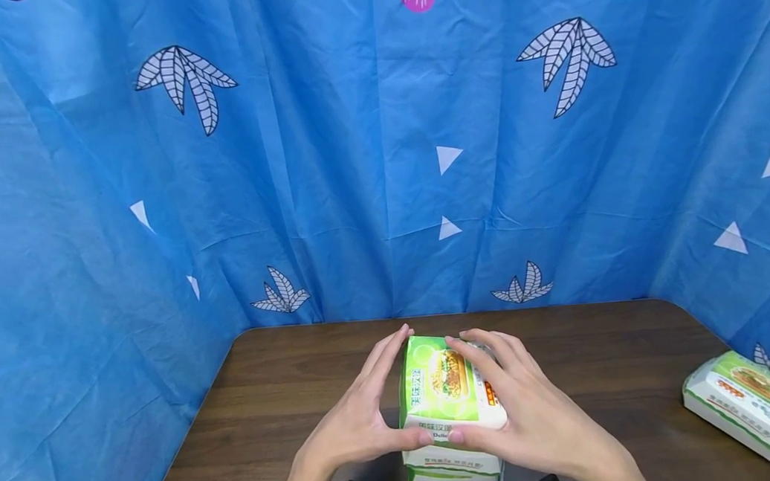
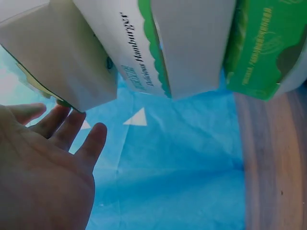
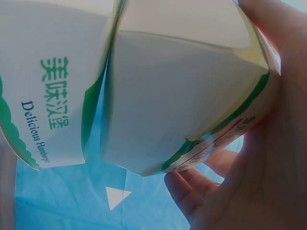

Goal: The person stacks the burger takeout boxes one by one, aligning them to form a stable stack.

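Observation:
A green and white hamburger box (image 1: 445, 385) tops a stack in the head view, its burger picture facing up. My left hand (image 1: 354, 425) holds its left side, thumb at the front and fingers along the far left edge. On the right side my right hand (image 1: 527, 409) grips the same box, thumb at the front and fingers over the top and far edge. Below it sit a middle hamburger box (image 2: 158, 48) and a bottom hamburger box (image 2: 256, 48). In the right wrist view, the top box (image 3: 177, 96) leans at an angle to the one under it, with a narrow wedge between.
Another hamburger box (image 1: 752, 405) lies at the right edge of the brown wooden table (image 1: 286, 366). A blue patterned curtain (image 1: 353, 161) hangs behind the table and along both sides.

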Motion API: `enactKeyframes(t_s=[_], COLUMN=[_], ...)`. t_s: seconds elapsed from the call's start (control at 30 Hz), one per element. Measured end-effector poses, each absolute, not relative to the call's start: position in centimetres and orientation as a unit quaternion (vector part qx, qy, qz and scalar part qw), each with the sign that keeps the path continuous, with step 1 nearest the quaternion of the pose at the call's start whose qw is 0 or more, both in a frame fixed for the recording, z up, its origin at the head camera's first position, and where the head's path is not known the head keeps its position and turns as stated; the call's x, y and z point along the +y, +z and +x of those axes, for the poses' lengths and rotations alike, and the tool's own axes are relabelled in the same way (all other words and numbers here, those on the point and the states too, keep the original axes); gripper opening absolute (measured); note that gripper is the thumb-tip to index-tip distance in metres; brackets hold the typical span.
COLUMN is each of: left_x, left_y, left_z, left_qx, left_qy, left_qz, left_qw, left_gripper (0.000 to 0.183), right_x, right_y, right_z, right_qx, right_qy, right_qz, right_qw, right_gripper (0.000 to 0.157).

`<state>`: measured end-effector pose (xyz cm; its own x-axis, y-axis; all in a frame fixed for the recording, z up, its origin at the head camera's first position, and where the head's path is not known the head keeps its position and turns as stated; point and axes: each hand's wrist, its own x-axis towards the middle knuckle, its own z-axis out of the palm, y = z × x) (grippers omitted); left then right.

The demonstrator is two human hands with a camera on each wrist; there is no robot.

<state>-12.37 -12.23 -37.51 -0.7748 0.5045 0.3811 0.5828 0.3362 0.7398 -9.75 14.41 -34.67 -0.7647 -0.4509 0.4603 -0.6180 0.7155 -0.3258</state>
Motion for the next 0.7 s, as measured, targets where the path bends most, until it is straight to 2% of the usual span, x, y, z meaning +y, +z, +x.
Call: enactKeyframes(t_s=[0.2,0.7], left_x=[-11.9,-11.9], left_y=[-37.1,-35.7], left_z=[-12.3,-12.3], left_qx=[-0.829,-0.835], left_qy=[-0.472,-0.461], left_qz=[-0.302,-0.302], left_qw=[0.013,0.005], left_gripper=[0.109,0.104], right_x=[14.3,14.6], right_y=[-34.9,-34.4], right_z=[-9.6,-9.9], right_qx=[-0.908,-0.903], right_qy=[0.228,0.216], right_qz=[0.299,0.313], right_qw=[0.184,0.203], right_gripper=[0.093,0.097])
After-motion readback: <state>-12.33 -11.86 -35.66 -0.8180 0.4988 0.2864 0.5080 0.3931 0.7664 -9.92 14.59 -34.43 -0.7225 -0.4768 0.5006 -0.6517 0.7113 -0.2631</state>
